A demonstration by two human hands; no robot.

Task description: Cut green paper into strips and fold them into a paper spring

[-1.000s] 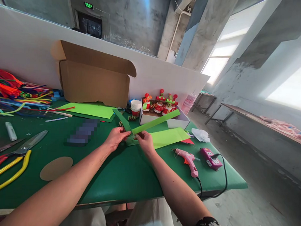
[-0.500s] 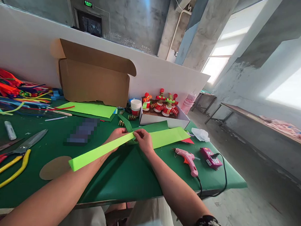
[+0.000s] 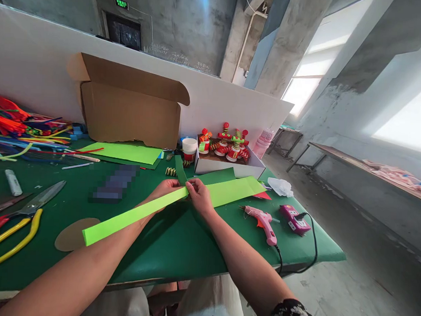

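Observation:
Both of my hands meet over the green table (image 3: 179, 249) and pinch crossed paper strips. A long bright green strip (image 3: 125, 218) runs from the pinch down to the left, lying over my left forearm. A dark green strip (image 3: 180, 170) rises from the same spot toward the back. My left hand (image 3: 164, 189) holds the crossing from the left with closed fingers. My right hand (image 3: 199, 196) presses on it from the right with thumb and fingers closed. A bright green sheet (image 3: 235, 190) lies just right of my hands.
A pink glue gun (image 3: 263, 221) and a pink plug box (image 3: 294, 220) lie at the right. Scissors (image 3: 39, 199), yellow-handled pliers (image 3: 14, 241) and a cardboard disc (image 3: 69, 236) lie at the left. An open cardboard box (image 3: 129, 109), pipe cleaners (image 3: 21, 128), a paper cup (image 3: 189, 149) and a white box of figures (image 3: 231, 165) stand behind.
The bright green strip swung from pointing up to the right across to the lower left, over my left forearm. Both hands stayed pinched at the crossing.

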